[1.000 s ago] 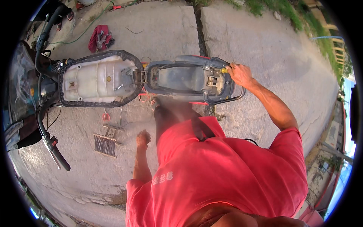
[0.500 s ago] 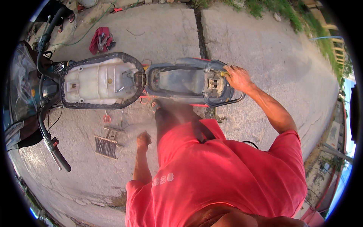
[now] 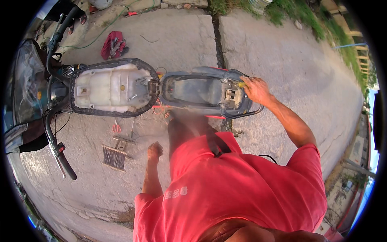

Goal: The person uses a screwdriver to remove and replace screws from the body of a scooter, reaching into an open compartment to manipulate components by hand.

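Note:
An opened motorbike seat [image 3: 107, 89] lies folded forward, its pale plastic underside up and its dark cover edge stapled around the rim. A hinge [image 3: 155, 88] joins it to the dark storage compartment [image 3: 193, 89] behind. At the tail, by the metal latch [image 3: 230, 94], my right hand [image 3: 258, 90] is closed round a small yellow object [image 3: 242, 84]; most of it is hidden by the fingers, so its kind does not show. My left hand [image 3: 155, 151] hangs low beside my leg, fingers curled in, with nothing visible in it.
Handlebars [image 3: 60, 155] stick out at the left. On the concrete lie red-handled scissors [image 3: 116, 128], a small folding stool [image 3: 114, 157] and a dark red cloth bundle [image 3: 113, 45]. A green hose [image 3: 90, 40] runs behind. Another person's foot [image 3: 83, 19] shows at upper left.
The whole view has shifted slightly, so the bike sits a little further right and lower. My right hand stays at the tail with the yellow object; my left still hangs down.

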Available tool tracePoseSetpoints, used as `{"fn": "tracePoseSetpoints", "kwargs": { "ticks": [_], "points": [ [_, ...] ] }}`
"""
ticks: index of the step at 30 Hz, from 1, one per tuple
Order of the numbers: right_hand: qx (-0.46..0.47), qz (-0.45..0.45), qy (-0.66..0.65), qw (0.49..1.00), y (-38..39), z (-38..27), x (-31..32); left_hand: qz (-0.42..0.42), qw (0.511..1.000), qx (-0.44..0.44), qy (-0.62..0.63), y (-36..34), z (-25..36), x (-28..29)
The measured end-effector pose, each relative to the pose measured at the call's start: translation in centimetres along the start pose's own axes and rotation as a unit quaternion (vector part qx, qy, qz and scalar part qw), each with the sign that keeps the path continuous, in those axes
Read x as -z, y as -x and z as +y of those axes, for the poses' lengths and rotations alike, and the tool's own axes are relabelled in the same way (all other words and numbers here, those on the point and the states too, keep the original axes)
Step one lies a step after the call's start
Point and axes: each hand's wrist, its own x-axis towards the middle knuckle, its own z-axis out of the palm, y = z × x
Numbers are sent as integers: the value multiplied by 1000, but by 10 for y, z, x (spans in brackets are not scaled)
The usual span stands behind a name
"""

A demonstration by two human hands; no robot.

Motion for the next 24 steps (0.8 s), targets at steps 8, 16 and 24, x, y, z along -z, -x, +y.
{"fn": "tracePoseSetpoints", "kwargs": {
  "ticks": [8, 16, 24],
  "points": [
    [-218, -175, 22, 960, -30, -10, 15, -17, 1000, -6, 13, 8, -16, 2],
    [7, -56, 17, 998, 4, 17, 6, -56, 983, -130, -113, -24, -25, 16],
    [-197, -135, 39, 970, -21, 22, -10, 35, 998, -4, -49, 15, 8, -13]
  ]
}}
